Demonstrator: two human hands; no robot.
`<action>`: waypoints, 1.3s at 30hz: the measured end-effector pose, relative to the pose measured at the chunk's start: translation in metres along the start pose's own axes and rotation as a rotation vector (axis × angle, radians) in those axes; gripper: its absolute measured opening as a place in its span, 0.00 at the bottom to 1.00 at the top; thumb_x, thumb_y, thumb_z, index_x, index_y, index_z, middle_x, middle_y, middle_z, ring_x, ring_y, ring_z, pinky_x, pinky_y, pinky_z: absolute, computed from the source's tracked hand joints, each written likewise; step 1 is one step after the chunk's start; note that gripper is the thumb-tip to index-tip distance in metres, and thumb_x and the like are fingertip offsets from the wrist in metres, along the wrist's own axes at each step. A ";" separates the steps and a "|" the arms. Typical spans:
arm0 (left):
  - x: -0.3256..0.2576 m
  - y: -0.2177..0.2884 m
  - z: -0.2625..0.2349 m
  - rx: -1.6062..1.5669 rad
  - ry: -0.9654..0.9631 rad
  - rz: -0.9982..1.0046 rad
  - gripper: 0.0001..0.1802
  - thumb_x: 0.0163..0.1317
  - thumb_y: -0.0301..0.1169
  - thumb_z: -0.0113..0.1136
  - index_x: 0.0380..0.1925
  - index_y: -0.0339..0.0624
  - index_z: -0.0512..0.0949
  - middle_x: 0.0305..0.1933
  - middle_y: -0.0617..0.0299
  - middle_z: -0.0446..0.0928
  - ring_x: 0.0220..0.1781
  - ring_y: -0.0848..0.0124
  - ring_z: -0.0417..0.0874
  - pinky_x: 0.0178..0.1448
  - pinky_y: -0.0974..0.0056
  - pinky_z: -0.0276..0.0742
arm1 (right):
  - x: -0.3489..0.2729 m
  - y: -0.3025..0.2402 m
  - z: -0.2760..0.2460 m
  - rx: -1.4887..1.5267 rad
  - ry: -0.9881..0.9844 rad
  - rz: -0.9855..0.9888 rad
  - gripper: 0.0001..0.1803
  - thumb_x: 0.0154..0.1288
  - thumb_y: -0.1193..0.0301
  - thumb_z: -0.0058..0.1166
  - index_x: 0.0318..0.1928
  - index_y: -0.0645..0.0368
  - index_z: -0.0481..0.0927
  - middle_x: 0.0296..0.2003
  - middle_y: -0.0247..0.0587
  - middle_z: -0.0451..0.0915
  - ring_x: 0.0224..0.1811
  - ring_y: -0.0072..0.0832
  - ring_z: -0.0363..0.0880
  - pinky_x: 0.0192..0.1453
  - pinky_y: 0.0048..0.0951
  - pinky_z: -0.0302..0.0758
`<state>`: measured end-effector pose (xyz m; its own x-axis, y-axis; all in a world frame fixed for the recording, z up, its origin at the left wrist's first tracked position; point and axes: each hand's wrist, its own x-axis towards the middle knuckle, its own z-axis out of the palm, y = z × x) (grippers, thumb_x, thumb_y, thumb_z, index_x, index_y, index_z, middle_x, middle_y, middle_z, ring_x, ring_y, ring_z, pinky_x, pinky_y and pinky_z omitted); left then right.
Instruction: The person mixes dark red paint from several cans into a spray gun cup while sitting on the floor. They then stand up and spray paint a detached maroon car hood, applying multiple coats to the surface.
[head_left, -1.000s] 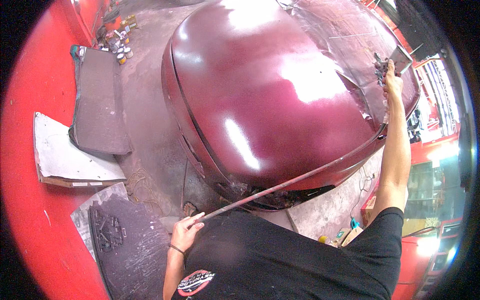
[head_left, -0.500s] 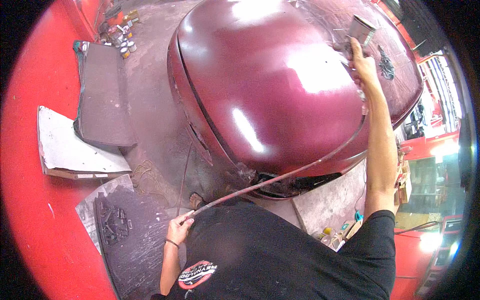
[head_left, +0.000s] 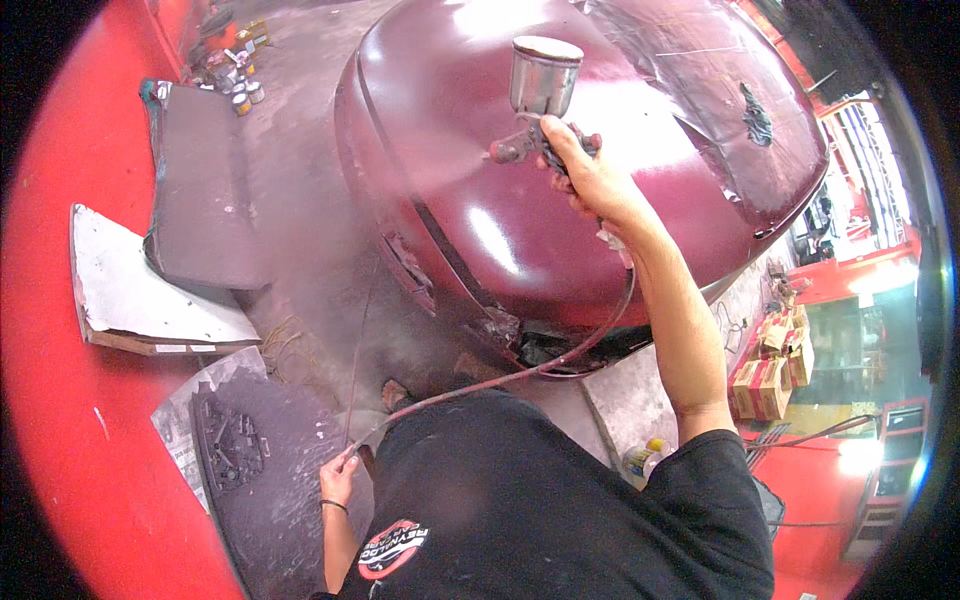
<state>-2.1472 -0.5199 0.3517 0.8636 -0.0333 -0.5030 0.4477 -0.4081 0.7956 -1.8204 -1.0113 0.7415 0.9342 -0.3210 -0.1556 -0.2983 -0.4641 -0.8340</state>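
Occupying the centre of the floor in front of me is a glossy dark-red car (head_left: 540,230), its hood facing the operator. A masking sheet (head_left: 690,60) covers the upper-right portion of the bodywork. The operator, in a black shirt (head_left: 560,490), stands at the near edge. Against the wall at left leans a dark panel (head_left: 205,190), with a smaller white panel (head_left: 150,280) beside its lower end. A hose (head_left: 500,379) runs in a curve from the left hand, along the near edge of the car, up to the spray gun.

The spray gun (head_left: 515,148) is above the hood, metal cup uppermost, nozzle directed left; a pale mist (head_left: 430,185) extends from it. The right hand (head_left: 590,180) is closed round the handle, thumb raised behind the cup; trigger contact cannot be determined. The left hand (head_left: 338,478) is low at the operator's left side, its thumb and fingers closed on the hose. A dark crumpled cloth (head_left: 757,115) rests on the masking sheet.
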 end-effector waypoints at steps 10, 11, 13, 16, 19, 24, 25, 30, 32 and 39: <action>0.034 0.116 0.047 -0.099 -0.100 0.015 0.21 0.67 0.33 0.65 0.59 0.41 0.84 0.45 0.63 0.86 0.46 0.76 0.81 0.55 0.66 0.77 | 0.064 0.062 -0.160 -0.075 0.498 0.058 0.38 0.62 0.29 0.57 0.36 0.57 0.81 0.22 0.28 0.72 0.13 0.15 0.58 0.15 0.24 0.51; 0.037 0.126 0.052 -0.108 -0.100 0.032 0.21 0.67 0.33 0.66 0.59 0.41 0.84 0.46 0.62 0.87 0.47 0.75 0.82 0.57 0.65 0.77 | 0.067 0.060 -0.174 -0.054 0.530 0.074 0.39 0.61 0.28 0.57 0.36 0.57 0.81 0.21 0.28 0.72 0.13 0.16 0.58 0.15 0.25 0.51; 0.043 0.145 0.063 -0.124 -0.114 0.072 0.21 0.67 0.33 0.66 0.59 0.43 0.84 0.48 0.60 0.87 0.49 0.73 0.83 0.59 0.64 0.77 | 0.073 0.063 -0.209 -0.097 0.638 0.113 0.40 0.60 0.28 0.58 0.35 0.57 0.82 0.20 0.27 0.72 0.13 0.16 0.59 0.15 0.25 0.51; 0.051 0.169 0.077 -0.140 -0.206 0.081 0.21 0.66 0.33 0.68 0.58 0.44 0.84 0.51 0.55 0.88 0.52 0.69 0.85 0.62 0.63 0.77 | 0.096 0.099 -0.294 -0.049 0.740 0.085 0.40 0.60 0.26 0.56 0.35 0.56 0.83 0.20 0.27 0.73 0.13 0.17 0.62 0.16 0.25 0.54; 0.051 0.199 0.091 -0.134 -0.272 0.076 0.20 0.66 0.33 0.69 0.58 0.44 0.84 0.51 0.54 0.88 0.52 0.69 0.86 0.60 0.63 0.78 | 0.097 0.104 -0.340 -0.104 0.820 0.087 0.41 0.60 0.25 0.54 0.32 0.56 0.83 0.19 0.27 0.74 0.14 0.19 0.65 0.17 0.27 0.56; 0.051 0.226 0.107 -0.056 -0.346 0.099 0.20 0.67 0.34 0.68 0.58 0.44 0.84 0.50 0.54 0.88 0.52 0.71 0.86 0.58 0.63 0.79 | 0.089 0.117 -0.381 -0.256 0.997 0.145 0.38 0.63 0.27 0.53 0.33 0.54 0.82 0.20 0.25 0.72 0.14 0.15 0.61 0.16 0.23 0.54; 0.052 0.228 0.110 -0.045 -0.348 0.103 0.20 0.67 0.34 0.68 0.58 0.43 0.84 0.50 0.54 0.88 0.52 0.71 0.86 0.58 0.63 0.79 | 0.086 0.118 -0.380 -0.271 0.992 0.151 0.38 0.63 0.27 0.53 0.33 0.54 0.82 0.20 0.25 0.72 0.14 0.16 0.61 0.17 0.23 0.54; 0.053 0.189 0.109 -0.116 -0.311 0.051 0.20 0.67 0.33 0.67 0.58 0.42 0.84 0.51 0.56 0.88 0.53 0.71 0.85 0.60 0.64 0.78 | 0.074 0.115 -0.331 -0.193 0.844 0.148 0.41 0.60 0.27 0.56 0.33 0.58 0.83 0.21 0.27 0.73 0.14 0.16 0.60 0.18 0.25 0.54; 0.049 0.179 0.098 -0.148 -0.293 -0.014 0.19 0.68 0.32 0.66 0.57 0.40 0.84 0.50 0.57 0.88 0.53 0.71 0.85 0.61 0.64 0.77 | 0.064 0.107 -0.295 -0.176 0.792 0.136 0.42 0.58 0.26 0.57 0.34 0.58 0.83 0.21 0.28 0.73 0.14 0.16 0.61 0.17 0.24 0.55; 0.045 0.087 0.062 -0.090 -0.198 -0.134 0.19 0.67 0.33 0.67 0.56 0.39 0.84 0.41 0.62 0.88 0.43 0.75 0.83 0.54 0.66 0.79 | 0.034 0.084 -0.171 -0.105 0.513 0.072 0.38 0.61 0.31 0.60 0.36 0.59 0.81 0.23 0.33 0.78 0.17 0.16 0.69 0.18 0.22 0.63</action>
<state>-2.0837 -0.6133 0.3776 0.7370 -0.1658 -0.6552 0.5815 -0.3383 0.7398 -1.8476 -1.2023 0.7562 0.7031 -0.7053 0.0906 -0.4005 -0.4981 -0.7691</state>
